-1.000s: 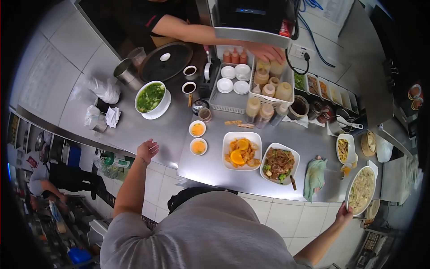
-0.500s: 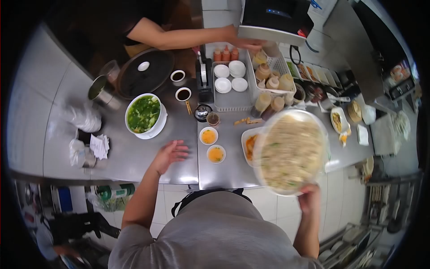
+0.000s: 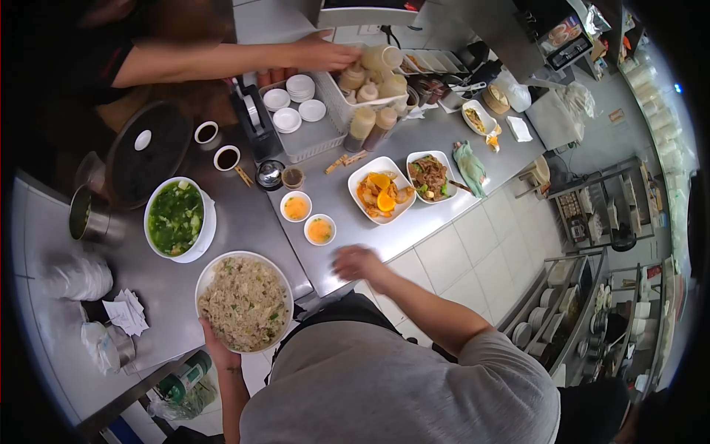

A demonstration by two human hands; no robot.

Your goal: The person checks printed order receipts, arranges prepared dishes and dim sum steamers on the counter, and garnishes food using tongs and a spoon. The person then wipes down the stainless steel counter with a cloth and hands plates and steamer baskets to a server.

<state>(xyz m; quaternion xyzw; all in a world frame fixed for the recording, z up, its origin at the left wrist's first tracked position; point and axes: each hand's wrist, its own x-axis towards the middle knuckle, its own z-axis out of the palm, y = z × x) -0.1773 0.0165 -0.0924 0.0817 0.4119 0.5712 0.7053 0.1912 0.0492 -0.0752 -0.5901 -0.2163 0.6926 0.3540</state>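
My left hand (image 3: 212, 342) grips the near left rim of a large white bowl of fried rice (image 3: 244, 300), held at the counter's front edge. My right hand (image 3: 356, 263) is over the front edge, blurred, its fingers loosely apart and nothing visible in them. Just beyond it sit two small cups of orange liquid, one nearer (image 3: 320, 230) and one farther (image 3: 295, 206). A white dish with orange slices (image 3: 384, 196) stands next to a dish of meat and greens (image 3: 429, 177). Behind the rice is a white bowl of green soup (image 3: 175, 217).
Another person's arm (image 3: 222, 63) reaches across the back toward squeeze bottles (image 3: 367, 90). Near them are a basket of small white plates (image 3: 298, 111), a call bell (image 3: 269, 174) and sauce cups (image 3: 226, 157). A green cloth (image 3: 469, 169) lies right; paper slips (image 3: 126, 314) lie left.
The fried rice bowl has gone from my right hand on the right to my left hand on the left. My right hand is free of it. The view has turned right, uncovering the meat dish.
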